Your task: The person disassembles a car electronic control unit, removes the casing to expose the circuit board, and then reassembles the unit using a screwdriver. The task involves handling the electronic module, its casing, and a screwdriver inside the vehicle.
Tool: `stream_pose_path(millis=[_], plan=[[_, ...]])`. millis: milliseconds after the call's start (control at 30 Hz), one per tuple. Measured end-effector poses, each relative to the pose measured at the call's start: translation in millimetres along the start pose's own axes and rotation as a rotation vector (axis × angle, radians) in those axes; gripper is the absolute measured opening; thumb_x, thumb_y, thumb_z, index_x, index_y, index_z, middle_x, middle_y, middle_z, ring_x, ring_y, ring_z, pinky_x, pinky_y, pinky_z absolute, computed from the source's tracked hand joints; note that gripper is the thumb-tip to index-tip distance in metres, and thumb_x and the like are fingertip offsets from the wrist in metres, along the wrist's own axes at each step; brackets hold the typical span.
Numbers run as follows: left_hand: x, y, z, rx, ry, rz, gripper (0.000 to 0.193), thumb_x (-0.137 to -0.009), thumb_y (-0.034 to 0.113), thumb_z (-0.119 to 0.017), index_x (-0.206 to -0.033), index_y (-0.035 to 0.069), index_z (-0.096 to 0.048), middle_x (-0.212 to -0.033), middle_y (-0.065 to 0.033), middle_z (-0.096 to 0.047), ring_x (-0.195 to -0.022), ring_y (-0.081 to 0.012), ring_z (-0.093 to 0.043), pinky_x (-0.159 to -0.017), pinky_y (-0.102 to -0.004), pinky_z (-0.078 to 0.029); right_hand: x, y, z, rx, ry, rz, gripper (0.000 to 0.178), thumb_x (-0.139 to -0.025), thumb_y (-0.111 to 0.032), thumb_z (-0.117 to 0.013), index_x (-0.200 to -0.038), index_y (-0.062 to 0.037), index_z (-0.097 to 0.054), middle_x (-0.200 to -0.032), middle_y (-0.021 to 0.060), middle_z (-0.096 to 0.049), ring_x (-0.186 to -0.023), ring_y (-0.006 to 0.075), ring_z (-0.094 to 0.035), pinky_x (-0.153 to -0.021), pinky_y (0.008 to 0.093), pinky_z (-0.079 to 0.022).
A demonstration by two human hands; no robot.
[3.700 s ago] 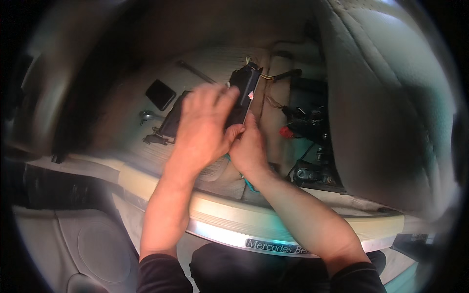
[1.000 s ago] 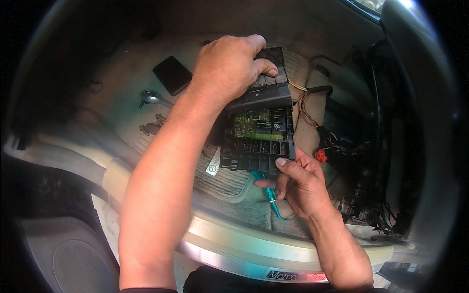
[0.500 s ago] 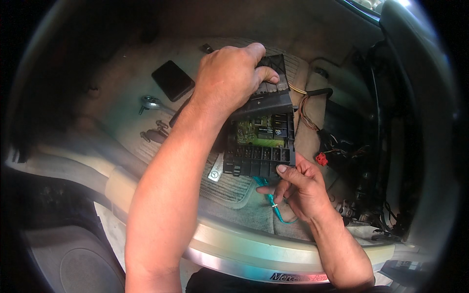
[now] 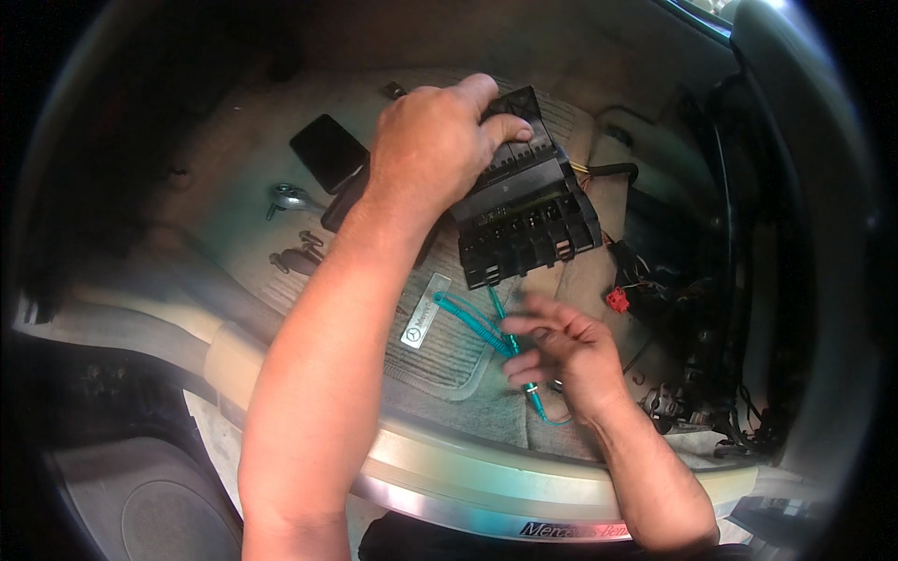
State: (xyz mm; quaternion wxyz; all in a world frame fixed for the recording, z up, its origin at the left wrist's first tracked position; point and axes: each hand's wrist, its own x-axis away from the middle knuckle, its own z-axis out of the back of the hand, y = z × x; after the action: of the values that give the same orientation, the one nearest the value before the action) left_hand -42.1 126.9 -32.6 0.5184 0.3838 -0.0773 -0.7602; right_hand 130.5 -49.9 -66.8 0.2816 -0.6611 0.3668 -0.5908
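My left hand (image 4: 432, 140) grips the upper part of a black plastic fuse box (image 4: 531, 220), thumb on its face. The box is held tilted above the floor mat, its row of sockets facing down toward me. Below it, my right hand (image 4: 585, 363) is free of the box, fingers spread and a little blurred. Those fingers are right beside a teal test probe (image 4: 534, 397) with a coiled cord (image 4: 472, 321). Whether they touch the probe, I cannot tell.
On the carpet to the left lie a black phone-like slab (image 4: 329, 152), a ratchet (image 4: 292, 197) and a small metal tool (image 4: 299, 254). Loose wires and a red connector (image 4: 617, 299) hang at the right. The metal door sill (image 4: 449, 477) runs across the front.
My right hand has let go of the fuse box's lower corner and dropped toward the teal probe. The box has tipped in my left hand, its lower end rising, so the green board is mostly hidden.
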Motion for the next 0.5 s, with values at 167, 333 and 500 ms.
stream_pose_path(millis=[167,333,500], plan=[[6.6,17.4,-1.0,-0.047,-0.003,-0.215,0.035,-0.079,0.039,-0.078,-0.081,0.006,-0.064,-0.070,-0.0115,-0.067,-0.069,-0.0331,-0.067,-0.064,-0.0435,-0.053,-0.3,-7.1,2.8,-0.048,0.153,0.166,0.047,-0.092,-0.041,-0.065,-0.112,0.0011,-0.055,-0.100,0.0163,-0.065,-0.063,0.0222,-0.064,-0.060,0.0381,-0.059],[13.5,45.1,-4.8,-0.071,0.001,-0.308,0.034,-0.079,0.037,-0.077,-0.079,0.007,-0.062,-0.074,-0.0101,-0.068,-0.071,-0.0317,-0.068,-0.065,-0.0434,-0.054,-8.9,-15.1,-19.7,0.009,0.132,0.109,0.053,-0.094,-0.050,-0.063,-0.104,0.0017,-0.058,-0.083,0.0138,-0.065,-0.057,0.0207,-0.061,-0.054,0.0366,-0.055],[4.4,33.2,11.0,-0.068,0.047,-0.110,0.035,-0.080,0.041,-0.078,-0.083,0.008,-0.068,-0.067,-0.0143,-0.066,-0.066,-0.0350,-0.066,-0.062,-0.0429,-0.052,-3.2,-6.3,-4.5,-0.128,-0.011,0.061,0.042,-0.099,-0.039,-0.061,-0.104,0.0026,-0.060,-0.086,0.0137,-0.067,-0.057,0.0208,-0.063,-0.052,0.0341,-0.055]])
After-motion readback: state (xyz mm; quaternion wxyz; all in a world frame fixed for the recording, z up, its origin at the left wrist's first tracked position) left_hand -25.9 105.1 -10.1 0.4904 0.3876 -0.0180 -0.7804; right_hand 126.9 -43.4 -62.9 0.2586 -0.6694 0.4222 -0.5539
